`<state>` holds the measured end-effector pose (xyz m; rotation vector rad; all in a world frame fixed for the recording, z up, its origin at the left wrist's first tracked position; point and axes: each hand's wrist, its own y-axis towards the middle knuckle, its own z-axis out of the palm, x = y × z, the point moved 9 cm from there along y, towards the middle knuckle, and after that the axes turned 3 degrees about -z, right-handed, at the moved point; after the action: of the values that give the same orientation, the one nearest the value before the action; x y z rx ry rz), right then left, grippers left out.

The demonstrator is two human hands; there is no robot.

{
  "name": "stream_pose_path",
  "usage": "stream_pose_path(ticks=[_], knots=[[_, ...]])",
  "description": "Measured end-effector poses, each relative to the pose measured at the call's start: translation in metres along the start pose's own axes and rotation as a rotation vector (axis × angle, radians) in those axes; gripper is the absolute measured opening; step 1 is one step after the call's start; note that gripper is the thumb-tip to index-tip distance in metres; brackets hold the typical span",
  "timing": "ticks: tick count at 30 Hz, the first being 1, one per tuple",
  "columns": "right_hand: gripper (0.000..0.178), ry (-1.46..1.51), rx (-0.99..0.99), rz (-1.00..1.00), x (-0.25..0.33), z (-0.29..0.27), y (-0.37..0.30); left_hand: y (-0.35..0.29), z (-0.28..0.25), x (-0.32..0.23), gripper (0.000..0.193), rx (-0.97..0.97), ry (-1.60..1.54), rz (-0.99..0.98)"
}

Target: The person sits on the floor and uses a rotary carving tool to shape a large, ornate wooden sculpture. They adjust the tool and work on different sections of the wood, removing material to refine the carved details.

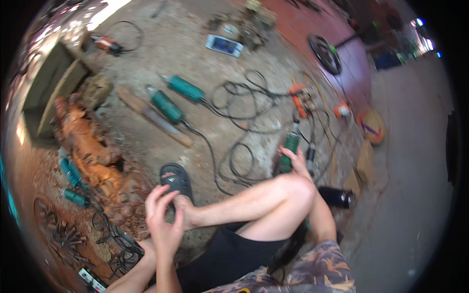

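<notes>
My right hand [299,163] is wrapped round a green die grinder [291,142], whose narrow metal end points away from me. It is beyond my bent right knee, close to the tangled cords. My left hand [165,222] is raised above the floor with curved fingers spread and nothing visible in them. Just past its fingertips is the dark clog [178,181] on my foot. Left of that hand lies a long reddish-brown carved piece of wood [95,154] with a rough, knobbly surface.
Two more green grinders [185,89] [166,106] lie ahead near a long wooden stick [154,117]. Black cords [244,156] loop toward an orange power strip [299,100]. Left are teal tools [73,173] and a pile of small bits [68,234]. A phone [224,45] lies far off.
</notes>
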<state>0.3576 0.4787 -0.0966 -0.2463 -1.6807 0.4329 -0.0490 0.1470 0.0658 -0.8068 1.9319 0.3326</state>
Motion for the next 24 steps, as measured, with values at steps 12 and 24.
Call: stream_pose_path(ticks=[12, 24], knots=[[0.047, -0.704, -0.333, -0.360, -0.050, -0.035, 0.008, -0.011, -0.001, 0.008, 0.034, 0.076, 0.012, -0.123], [0.071, -0.742, -0.293, -0.360, -0.064, -0.001, 0.042, -0.030, -0.017, 0.006, 0.036, 0.102, -0.188, -0.205]])
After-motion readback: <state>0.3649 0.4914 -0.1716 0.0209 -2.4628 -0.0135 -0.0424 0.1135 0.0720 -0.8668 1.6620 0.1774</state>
